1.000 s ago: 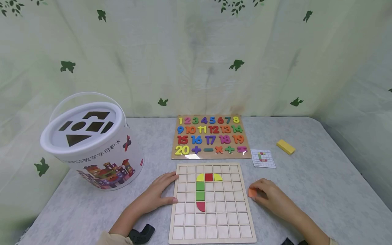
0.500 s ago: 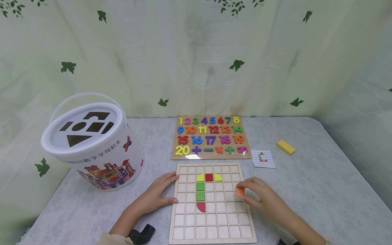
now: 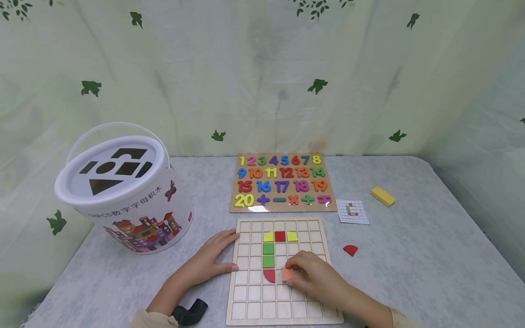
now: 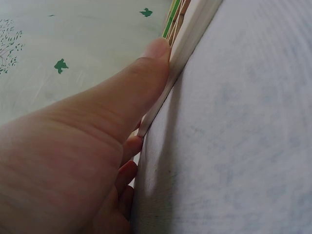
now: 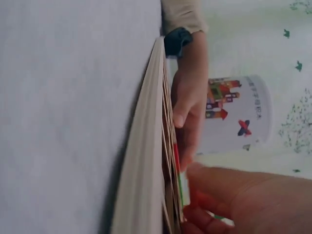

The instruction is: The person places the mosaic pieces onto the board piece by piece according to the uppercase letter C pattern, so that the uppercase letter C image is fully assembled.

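**Orange tile now over the grid, beside the red half-round**

Your right hand (image 3: 316, 280) has come in from the table at the right of the grid board (image 3: 246, 298) and now sits over the middle of it. Its fingertips pinch the orange tile (image 3: 287, 274), which a second ago was off the board's right edge. The tile is now at the cell just right of the red half-round (image 3: 269, 275), touching or nearly touching the board; from the head view you cannot tell whether it is fully seated.

Moving that hand has uncovered a second red half-round (image 3: 350, 249) lying loose on the table, right of the board and near the pattern card (image 3: 352, 212).

Your left hand (image 3: 209, 259) has not shifted. It lies with fingers straight along the board's left edge, thumb pressed to the rim, steadying it; the left wrist view shows the thumb (image 4: 146, 73) against the wooden edge.

On the board, the column reads yellow quarter, red square and yellow quarter across the far end, then two green squares (image 3: 268, 255) running toward you, ending at the red half-round.

Further out: the number board (image 3: 283, 182) at the far side, the white bucket (image 3: 123, 191) at left, and a yellow block (image 3: 383, 196) at far right.
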`<control>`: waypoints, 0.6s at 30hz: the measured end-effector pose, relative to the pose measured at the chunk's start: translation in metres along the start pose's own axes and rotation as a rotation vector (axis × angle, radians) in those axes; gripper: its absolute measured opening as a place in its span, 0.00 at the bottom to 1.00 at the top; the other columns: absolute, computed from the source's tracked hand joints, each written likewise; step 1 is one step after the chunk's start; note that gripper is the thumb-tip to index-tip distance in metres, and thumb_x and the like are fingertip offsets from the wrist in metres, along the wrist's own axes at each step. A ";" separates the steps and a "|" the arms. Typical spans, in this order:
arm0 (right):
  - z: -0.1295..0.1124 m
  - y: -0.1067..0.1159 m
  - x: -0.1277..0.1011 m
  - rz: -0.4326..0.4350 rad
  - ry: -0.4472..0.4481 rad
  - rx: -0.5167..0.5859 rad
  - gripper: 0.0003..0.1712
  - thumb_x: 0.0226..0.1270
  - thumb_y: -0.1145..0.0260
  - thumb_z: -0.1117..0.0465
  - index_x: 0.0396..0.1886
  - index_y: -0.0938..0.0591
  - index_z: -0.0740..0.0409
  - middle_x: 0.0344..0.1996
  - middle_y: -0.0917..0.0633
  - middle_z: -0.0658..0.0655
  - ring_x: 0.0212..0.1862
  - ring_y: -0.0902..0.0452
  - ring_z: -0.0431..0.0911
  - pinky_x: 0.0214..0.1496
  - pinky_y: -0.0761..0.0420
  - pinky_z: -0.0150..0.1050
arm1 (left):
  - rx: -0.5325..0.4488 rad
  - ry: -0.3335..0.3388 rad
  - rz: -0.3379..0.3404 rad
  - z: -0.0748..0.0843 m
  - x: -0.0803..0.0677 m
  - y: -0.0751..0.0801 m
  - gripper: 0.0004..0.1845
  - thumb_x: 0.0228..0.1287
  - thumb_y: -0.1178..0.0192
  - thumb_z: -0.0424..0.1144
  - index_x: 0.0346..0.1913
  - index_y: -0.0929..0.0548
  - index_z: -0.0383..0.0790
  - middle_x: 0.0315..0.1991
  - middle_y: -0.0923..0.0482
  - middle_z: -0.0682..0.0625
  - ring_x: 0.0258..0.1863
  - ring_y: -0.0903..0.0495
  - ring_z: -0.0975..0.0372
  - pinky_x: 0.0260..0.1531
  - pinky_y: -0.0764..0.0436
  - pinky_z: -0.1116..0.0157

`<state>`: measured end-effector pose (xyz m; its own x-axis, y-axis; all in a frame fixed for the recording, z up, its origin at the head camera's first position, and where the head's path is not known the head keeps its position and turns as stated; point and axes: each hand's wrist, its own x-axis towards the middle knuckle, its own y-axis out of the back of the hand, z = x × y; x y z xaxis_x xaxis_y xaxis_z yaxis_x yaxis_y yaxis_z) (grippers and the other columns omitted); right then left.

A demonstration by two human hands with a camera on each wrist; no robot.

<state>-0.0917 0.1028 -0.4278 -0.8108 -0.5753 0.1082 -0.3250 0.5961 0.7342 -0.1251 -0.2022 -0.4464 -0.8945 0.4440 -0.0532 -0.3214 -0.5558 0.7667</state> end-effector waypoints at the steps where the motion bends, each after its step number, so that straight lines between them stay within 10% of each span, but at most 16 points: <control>1: 0.001 -0.002 0.001 -0.002 0.003 -0.015 0.12 0.57 0.35 0.50 0.40 0.21 0.47 0.37 0.25 0.39 0.40 0.31 0.35 0.44 0.26 0.32 | 0.000 -0.002 0.001 0.000 0.000 0.000 0.44 0.47 0.39 0.61 0.67 0.39 0.47 0.67 0.47 0.50 0.66 0.52 0.52 0.60 0.48 0.46; 18: 0.003 -0.016 0.004 0.037 0.029 -0.124 0.10 0.58 0.36 0.50 0.40 0.20 0.42 0.37 0.27 0.37 0.41 0.35 0.35 0.43 0.30 0.35 | -0.004 0.007 -0.002 0.000 0.000 0.001 0.44 0.48 0.39 0.61 0.67 0.39 0.47 0.67 0.47 0.49 0.66 0.52 0.51 0.59 0.49 0.45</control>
<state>-0.0909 0.0930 -0.4412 -0.8061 -0.5712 0.1549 -0.2308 0.5443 0.8065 -0.1250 -0.2022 -0.4457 -0.8960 0.4401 -0.0596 -0.3247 -0.5577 0.7639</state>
